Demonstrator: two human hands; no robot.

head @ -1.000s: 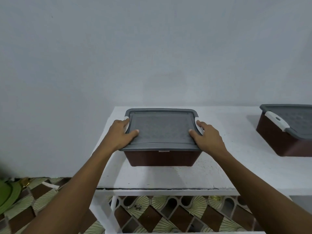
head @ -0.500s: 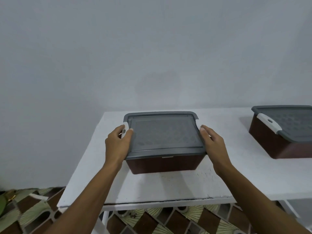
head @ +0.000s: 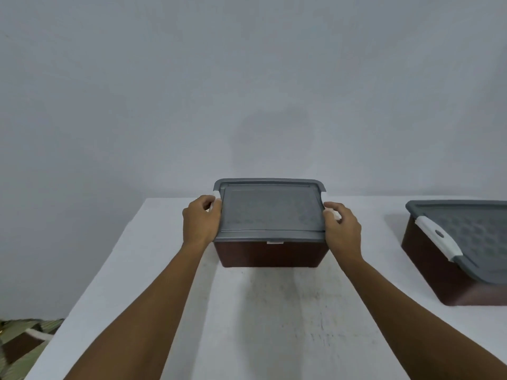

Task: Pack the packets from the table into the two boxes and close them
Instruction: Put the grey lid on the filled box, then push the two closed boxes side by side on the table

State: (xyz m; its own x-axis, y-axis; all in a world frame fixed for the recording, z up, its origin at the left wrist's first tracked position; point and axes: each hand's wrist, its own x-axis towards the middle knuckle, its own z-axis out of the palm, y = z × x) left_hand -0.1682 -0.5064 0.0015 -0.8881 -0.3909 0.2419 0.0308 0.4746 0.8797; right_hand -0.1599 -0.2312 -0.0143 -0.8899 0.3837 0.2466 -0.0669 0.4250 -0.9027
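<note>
A brown box [head: 270,253] with a grey lid [head: 270,208] stands on the white table [head: 247,325], near its far edge. My left hand [head: 201,222] grips the box's left side, fingers over its white latch. My right hand [head: 343,229] grips the right side over the other latch. A second brown box [head: 439,275] with a grey lid [head: 477,231] and a white latch [head: 439,237] sits at the right edge of the view, its lid on. No packets are visible.
A plain grey wall rises right behind the table. The table's left edge runs diagonally, with patterned floor tiles [head: 22,341] below it at the lower left.
Both hands slid from the lid's top to the box's sides over the white latches. The box now sits farther from the table's front edge, and my view has moved closer.
</note>
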